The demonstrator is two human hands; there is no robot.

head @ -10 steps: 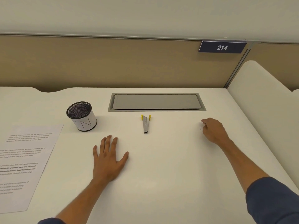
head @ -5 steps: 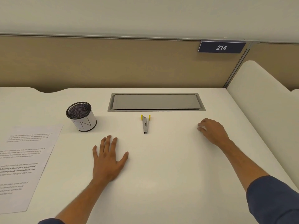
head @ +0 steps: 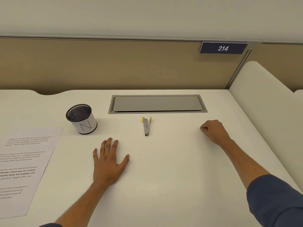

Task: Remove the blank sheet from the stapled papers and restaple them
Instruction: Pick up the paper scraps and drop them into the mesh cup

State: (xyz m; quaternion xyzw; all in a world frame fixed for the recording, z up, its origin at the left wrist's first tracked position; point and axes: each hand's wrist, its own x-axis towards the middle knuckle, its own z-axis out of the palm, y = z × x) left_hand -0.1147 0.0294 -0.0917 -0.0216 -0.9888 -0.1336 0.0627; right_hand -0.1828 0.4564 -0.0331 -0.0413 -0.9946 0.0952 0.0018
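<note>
Fingers of the right hand (head: 213, 131) had curled shut near the desk's (head: 164, 177) right edge over a speck too small to identify, left hand (head: 108, 163) lay flat, papers (head: 24, 161) untouched at the left edge.

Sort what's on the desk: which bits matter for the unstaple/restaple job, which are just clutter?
Job:
- papers, printed sheet on top, flat at the desk's left edge
- staple remover, desk centre, untouched
- left hand, flat on the desk
- right hand, fingers curled; too small to tell what, if anything, it pinches

Lying about:
- mesh cup
- cable hatch
- sign 214
</note>
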